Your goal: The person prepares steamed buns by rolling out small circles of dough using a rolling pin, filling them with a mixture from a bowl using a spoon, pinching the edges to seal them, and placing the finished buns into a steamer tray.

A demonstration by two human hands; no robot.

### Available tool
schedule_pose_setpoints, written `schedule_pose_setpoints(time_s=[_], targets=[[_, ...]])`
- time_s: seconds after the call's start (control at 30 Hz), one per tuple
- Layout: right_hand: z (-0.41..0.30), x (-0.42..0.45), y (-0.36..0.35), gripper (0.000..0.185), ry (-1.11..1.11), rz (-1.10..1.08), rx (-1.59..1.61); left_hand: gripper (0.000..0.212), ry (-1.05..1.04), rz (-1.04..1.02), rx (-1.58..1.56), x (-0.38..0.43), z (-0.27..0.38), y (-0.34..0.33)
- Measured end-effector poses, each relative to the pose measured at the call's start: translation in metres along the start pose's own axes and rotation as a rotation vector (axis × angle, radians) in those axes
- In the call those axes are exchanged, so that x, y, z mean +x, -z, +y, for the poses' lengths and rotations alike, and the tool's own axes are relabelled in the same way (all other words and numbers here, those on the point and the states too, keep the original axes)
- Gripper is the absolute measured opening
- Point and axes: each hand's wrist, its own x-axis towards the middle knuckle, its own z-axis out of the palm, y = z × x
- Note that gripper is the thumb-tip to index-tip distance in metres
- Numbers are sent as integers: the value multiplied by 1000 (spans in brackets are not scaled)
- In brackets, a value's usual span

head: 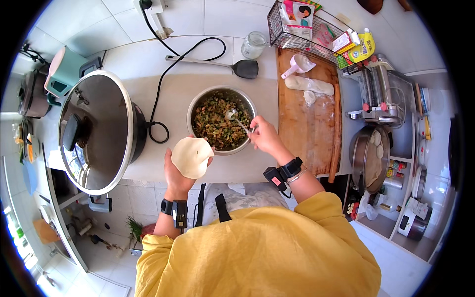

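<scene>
A round, flat dough wrapper (191, 157) rests across the palm and fingers of my left hand (178, 176), with a small dark speck of filling on it. My right hand (267, 137) grips the handle of a metal spoon (239, 121), whose bowl sits in the chopped filling (217, 130). That filling lies in a round steel bowl (192, 99) on the counter. My left hand is just in front of the bowl's near left edge; the right one is at its right rim.
Left stands a large lidded electric pan (139, 130), its black cord running behind the bowl. A black spatula (245, 69) and glass jar (254, 45) lie farther back. Right, a floured wooden board (308, 130) holds a dough roll (310, 85), a pink scoop (297, 66) and a rolling pin (335, 130).
</scene>
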Motion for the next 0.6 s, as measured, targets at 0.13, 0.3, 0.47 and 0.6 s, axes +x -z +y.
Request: schedule_pose_setpoints(time_s=[0.13, 0.3, 0.47, 0.6], targets=[[7, 26, -13, 11, 404, 355, 54, 61, 49, -126, -150, 5, -5, -11], [-10, 48, -21, 5, 718, 450, 104, 56, -47, -109, -236, 14, -13, -14], [-16, 32, -1, 6, 887, 535, -256, 56, -50, -132, -205, 16, -9, -4], [10, 53, -10, 8, 797, 437, -94, 57, -56, -68, -158, 27, -9, 10]])
